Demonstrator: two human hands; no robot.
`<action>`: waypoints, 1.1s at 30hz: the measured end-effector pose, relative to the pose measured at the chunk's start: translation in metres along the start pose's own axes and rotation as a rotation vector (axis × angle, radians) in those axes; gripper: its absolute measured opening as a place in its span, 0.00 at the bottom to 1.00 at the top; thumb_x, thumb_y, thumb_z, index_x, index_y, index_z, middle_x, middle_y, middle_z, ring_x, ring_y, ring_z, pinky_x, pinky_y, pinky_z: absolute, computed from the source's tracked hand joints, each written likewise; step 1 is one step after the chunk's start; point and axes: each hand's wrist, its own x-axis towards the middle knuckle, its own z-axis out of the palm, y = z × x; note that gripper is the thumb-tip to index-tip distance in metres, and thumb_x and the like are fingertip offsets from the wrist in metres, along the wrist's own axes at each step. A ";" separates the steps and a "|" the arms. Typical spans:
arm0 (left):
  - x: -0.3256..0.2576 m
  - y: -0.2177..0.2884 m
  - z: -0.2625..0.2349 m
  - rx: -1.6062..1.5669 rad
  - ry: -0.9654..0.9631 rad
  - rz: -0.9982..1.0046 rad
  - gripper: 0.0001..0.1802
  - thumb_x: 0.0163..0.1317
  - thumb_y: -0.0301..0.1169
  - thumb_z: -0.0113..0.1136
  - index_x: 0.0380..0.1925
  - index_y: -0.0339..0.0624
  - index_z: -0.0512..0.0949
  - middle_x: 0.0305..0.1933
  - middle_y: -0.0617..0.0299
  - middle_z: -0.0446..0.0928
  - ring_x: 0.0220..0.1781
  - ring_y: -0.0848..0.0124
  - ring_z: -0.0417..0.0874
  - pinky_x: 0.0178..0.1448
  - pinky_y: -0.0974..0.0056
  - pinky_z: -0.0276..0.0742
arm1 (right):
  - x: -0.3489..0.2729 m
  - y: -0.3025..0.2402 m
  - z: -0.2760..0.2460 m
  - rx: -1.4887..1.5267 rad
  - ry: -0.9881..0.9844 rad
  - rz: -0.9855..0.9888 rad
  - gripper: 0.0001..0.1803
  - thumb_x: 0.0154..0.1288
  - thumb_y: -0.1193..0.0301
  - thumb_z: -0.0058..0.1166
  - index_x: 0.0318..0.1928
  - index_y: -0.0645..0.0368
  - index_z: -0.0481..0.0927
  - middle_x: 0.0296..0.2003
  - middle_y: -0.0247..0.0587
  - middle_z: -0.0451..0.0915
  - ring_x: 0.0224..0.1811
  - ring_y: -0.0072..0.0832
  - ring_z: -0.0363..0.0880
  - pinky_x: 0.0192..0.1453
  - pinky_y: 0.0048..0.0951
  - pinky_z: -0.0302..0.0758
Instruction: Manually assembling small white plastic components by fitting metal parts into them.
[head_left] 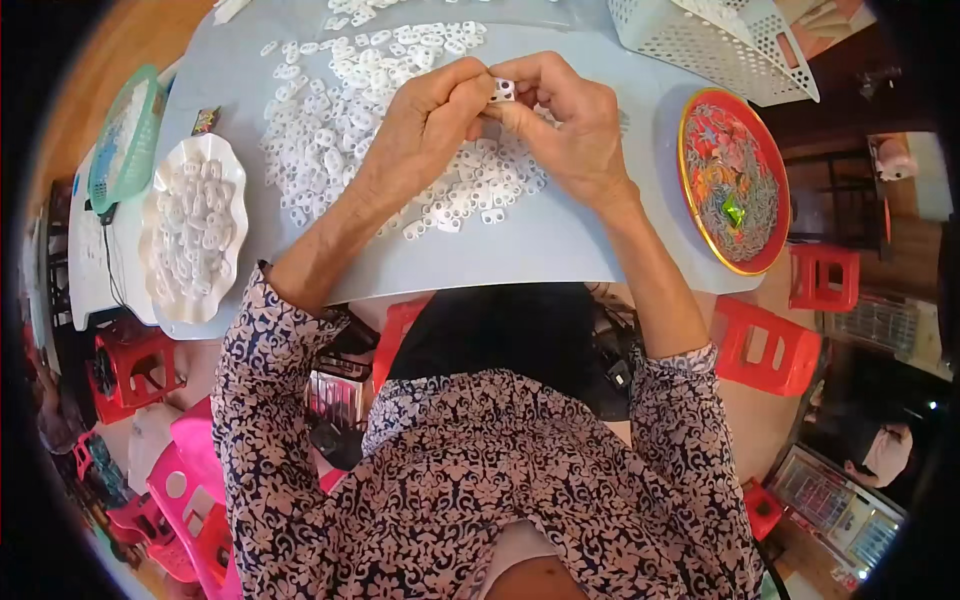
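Note:
Above the table, my left hand (435,120) and my right hand (572,130) meet fingertip to fingertip. Between them is a small white plastic piece (503,91) with dark-looking holes, pinched by the fingers of both hands. Whether anything else is in the fingers is hidden. Beneath and around my hands spreads a loose heap of similar white two-holed pieces (330,140), thickest by my left wrist. A few white pieces (492,216) lie at the near edge of the heap, below my right hand.
To the left stand a white scalloped dish (241,190) of white pieces and a green basket (152,130). A red gold-rimmed tray (690,205) on the right holds grey chain-like bits and a shiny green item (734,211). A perforated white basket (700,55) sits behind it. Red stools (765,345) surround the table.

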 end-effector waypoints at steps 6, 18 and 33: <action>-0.004 0.005 0.005 0.029 0.045 -0.003 0.15 0.68 0.34 0.44 0.26 0.36 0.72 0.20 0.66 0.65 0.25 0.78 0.66 0.30 0.71 0.64 | 0.000 -0.002 0.001 0.038 0.016 0.002 0.10 0.54 0.75 0.63 0.36 0.61 0.77 0.22 0.36 0.80 0.23 0.19 0.79 0.29 0.21 0.75; -0.003 0.002 0.005 -0.051 -0.058 -0.058 0.16 0.67 0.35 0.42 0.24 0.36 0.70 0.20 0.66 0.65 0.25 0.78 0.65 0.31 0.71 0.63 | -0.004 0.008 0.000 0.097 -0.012 -0.028 0.07 0.56 0.76 0.62 0.34 0.64 0.76 0.24 0.38 0.81 0.24 0.19 0.79 0.28 0.21 0.75; 0.001 0.001 0.003 0.029 -0.043 0.038 0.11 0.65 0.30 0.46 0.25 0.37 0.69 0.20 0.66 0.69 0.23 0.79 0.65 0.26 0.70 0.61 | 0.001 0.013 -0.004 0.468 -0.021 0.292 0.08 0.65 0.73 0.55 0.41 0.65 0.79 0.25 0.29 0.79 0.26 0.12 0.72 0.29 0.15 0.70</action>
